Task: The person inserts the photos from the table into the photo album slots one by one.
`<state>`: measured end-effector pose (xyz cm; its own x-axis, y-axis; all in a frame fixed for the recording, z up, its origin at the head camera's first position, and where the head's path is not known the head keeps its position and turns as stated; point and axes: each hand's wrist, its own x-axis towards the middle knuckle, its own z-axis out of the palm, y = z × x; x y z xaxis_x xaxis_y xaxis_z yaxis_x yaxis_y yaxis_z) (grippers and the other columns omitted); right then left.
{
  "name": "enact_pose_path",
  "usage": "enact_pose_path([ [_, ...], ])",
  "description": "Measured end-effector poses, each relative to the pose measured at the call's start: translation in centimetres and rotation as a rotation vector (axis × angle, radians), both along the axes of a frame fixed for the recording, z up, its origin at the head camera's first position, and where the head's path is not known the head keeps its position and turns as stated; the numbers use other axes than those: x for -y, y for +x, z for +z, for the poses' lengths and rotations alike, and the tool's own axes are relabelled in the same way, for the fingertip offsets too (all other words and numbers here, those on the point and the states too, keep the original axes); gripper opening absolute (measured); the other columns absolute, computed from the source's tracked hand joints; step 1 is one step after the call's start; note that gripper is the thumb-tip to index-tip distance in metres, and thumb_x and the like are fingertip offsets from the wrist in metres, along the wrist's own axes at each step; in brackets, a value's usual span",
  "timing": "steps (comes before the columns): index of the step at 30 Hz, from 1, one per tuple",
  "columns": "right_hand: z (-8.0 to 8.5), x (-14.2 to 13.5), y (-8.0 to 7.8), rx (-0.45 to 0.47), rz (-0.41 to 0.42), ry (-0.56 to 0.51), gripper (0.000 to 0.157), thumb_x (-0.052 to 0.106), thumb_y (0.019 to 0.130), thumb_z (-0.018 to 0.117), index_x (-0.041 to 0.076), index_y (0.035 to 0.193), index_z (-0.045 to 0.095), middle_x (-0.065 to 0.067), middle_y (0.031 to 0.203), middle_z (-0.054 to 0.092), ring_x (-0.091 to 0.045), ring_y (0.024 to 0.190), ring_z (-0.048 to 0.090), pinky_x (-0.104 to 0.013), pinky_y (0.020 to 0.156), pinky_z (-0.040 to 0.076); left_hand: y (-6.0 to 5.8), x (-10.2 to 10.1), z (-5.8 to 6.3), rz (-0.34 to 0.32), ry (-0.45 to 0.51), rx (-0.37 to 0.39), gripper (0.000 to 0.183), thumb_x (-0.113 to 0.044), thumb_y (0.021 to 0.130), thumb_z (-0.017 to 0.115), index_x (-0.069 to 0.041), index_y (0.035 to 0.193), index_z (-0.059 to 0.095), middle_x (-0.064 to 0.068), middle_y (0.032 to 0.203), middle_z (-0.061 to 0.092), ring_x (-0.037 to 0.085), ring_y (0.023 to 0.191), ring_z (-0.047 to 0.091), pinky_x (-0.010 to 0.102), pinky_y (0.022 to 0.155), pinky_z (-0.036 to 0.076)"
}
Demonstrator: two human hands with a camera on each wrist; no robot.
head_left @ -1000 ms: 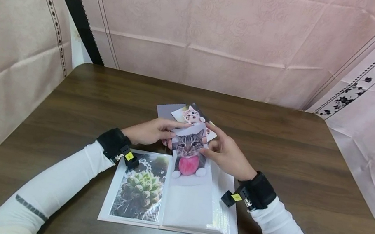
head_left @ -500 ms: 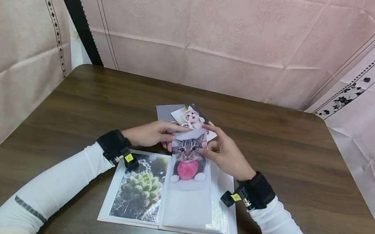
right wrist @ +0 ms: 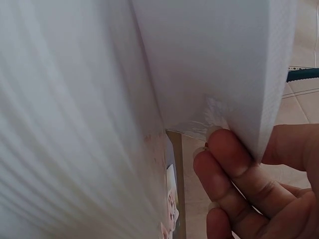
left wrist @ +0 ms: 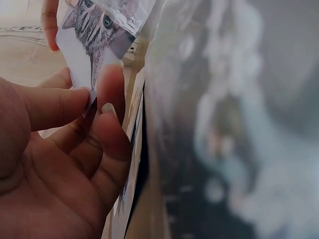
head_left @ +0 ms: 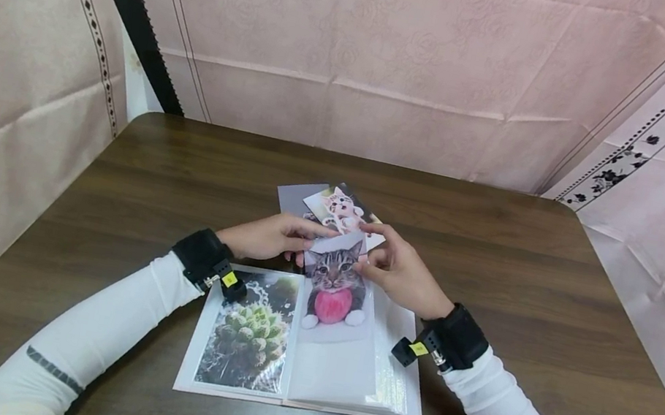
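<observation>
An open photo album (head_left: 298, 405) shows a succulent picture (head_left: 253, 334) on its left page and a clear sleeve (head_left: 336, 375) on its right. A photo of a tabby cat with a pink ball (head_left: 336, 279) lies partly inside that sleeve, its top end sticking out past the album's far edge. My left hand (head_left: 270, 236) pinches the photo's upper left corner between thumb and fingers, as the left wrist view shows. With my right hand (head_left: 398, 267) I pinch the edge of the album page (right wrist: 219, 74) near the sleeve's mouth.
Beyond my hands lie loose photos, one of a pale kitten (head_left: 342, 209) and a grey-backed one (head_left: 299, 196), overlapping on the wooden table (head_left: 496, 266). Pale patterned cloth (head_left: 359, 56) hangs around the table's far side.
The cat photo has slid a little farther down into the sleeve, toward me. My left hand has come slightly nearer with it; my right hand has stayed almost in place.
</observation>
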<state>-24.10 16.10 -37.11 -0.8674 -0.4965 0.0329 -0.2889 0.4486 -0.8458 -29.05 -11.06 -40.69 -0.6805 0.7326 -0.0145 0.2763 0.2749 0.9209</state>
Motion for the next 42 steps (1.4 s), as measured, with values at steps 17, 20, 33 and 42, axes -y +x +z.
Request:
enact_pose_path([
  [17, -0.11, -0.04, -0.04, -0.008, -0.006, 0.009, 0.056, 0.01, 0.087, 0.067, 0.007, 0.136, 0.04, -0.008, 0.078, 0.063, -0.023, 0.068, 0.053, -0.024, 0.056, 0.036, -0.22, -0.03, -0.14, -0.027, 0.013, -0.025, 0.04, -0.012, 0.101, 0.045, -0.019, 0.139, 0.053, 0.017, 0.082, 0.059, 0.028, 0.07, 0.055, 0.032, 0.06, 0.043],
  [20, -0.14, -0.05, -0.04, -0.007, -0.006, 0.006, 0.055, 0.01, 0.087, 0.067, 0.007, 0.135, 0.04, -0.008, 0.078, 0.063, -0.023, 0.07, 0.054, -0.025, 0.056, 0.037, -0.17, -0.03, -0.13, -0.03, 0.012, -0.023, 0.04, -0.012, 0.101, 0.045, -0.019, 0.139, 0.053, 0.017, 0.082, 0.058, 0.028, 0.07, 0.054, 0.031, 0.06, 0.043],
  [33, -0.25, 0.09, -0.03, 0.012, -0.007, -0.002, 0.049, 0.008, 0.089, 0.065, 0.008, 0.132, 0.042, -0.008, 0.08, 0.065, -0.023, 0.071, 0.054, -0.026, 0.06, 0.037, 0.0, -0.06, 0.04, -0.042, -0.003, -0.031, 0.039, -0.01, 0.101, 0.044, -0.017, 0.138, 0.054, 0.015, 0.087, 0.058, 0.029, 0.068, 0.054, 0.031, 0.058, 0.042],
  [42, -0.2, 0.18, 0.03, 0.01, -0.008, -0.002, 0.046, 0.009, 0.089, 0.065, 0.007, 0.129, 0.043, -0.008, 0.075, 0.061, -0.021, 0.065, 0.048, -0.026, 0.056, 0.032, 0.08, -0.08, 0.08, -0.053, -0.011, -0.039, 0.038, -0.011, 0.101, 0.045, -0.014, 0.138, 0.054, 0.014, 0.089, 0.057, 0.029, 0.07, 0.054, 0.03, 0.058, 0.041],
])
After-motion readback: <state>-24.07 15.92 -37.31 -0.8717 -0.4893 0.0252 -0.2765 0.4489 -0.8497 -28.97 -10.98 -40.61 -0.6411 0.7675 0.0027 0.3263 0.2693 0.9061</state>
